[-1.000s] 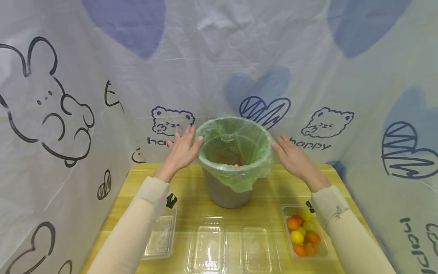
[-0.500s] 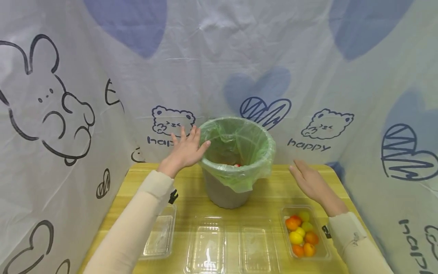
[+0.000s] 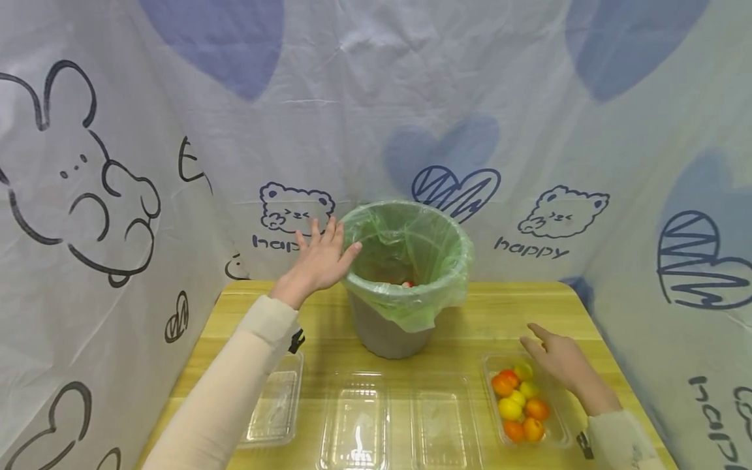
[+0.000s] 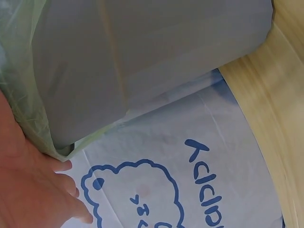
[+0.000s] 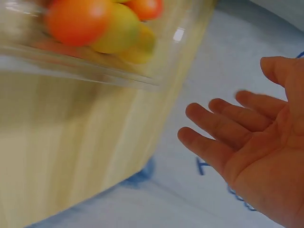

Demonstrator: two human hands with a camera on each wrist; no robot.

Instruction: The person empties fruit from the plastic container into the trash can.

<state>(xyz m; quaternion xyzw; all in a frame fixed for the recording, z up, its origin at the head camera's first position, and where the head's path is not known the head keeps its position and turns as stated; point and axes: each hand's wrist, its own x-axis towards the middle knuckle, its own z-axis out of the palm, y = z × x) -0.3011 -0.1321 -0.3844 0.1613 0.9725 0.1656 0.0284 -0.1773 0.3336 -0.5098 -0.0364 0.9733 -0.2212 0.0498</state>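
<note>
A grey bin (image 3: 390, 329) lined with a green plastic bag (image 3: 431, 297) stands at the back middle of the table. Against the left side of its rim rests my left hand (image 3: 318, 261), fingers spread; the left wrist view also shows this hand (image 4: 35, 185) beside the bag's folded edge. My right hand (image 3: 564, 362) is in the air just right of a clear plastic box of small orange, yellow and green fruits (image 3: 511, 409). In the right wrist view that hand (image 5: 261, 147) has loosely extended fingers and an empty palm. Something small and red (image 3: 408, 284) shows inside the bin.
Along the front of the wooden table (image 3: 464, 343) lie more clear plastic boxes: one at the left (image 3: 275, 405), partly behind my left sleeve, and two in the middle, including this one (image 3: 355, 424). Printed white sheets (image 3: 376, 150) enclose the back and both sides.
My right hand has left the right side of the bin and come down and to the right, beside the fruit box. The left hand has shifted slightly right along the rim.
</note>
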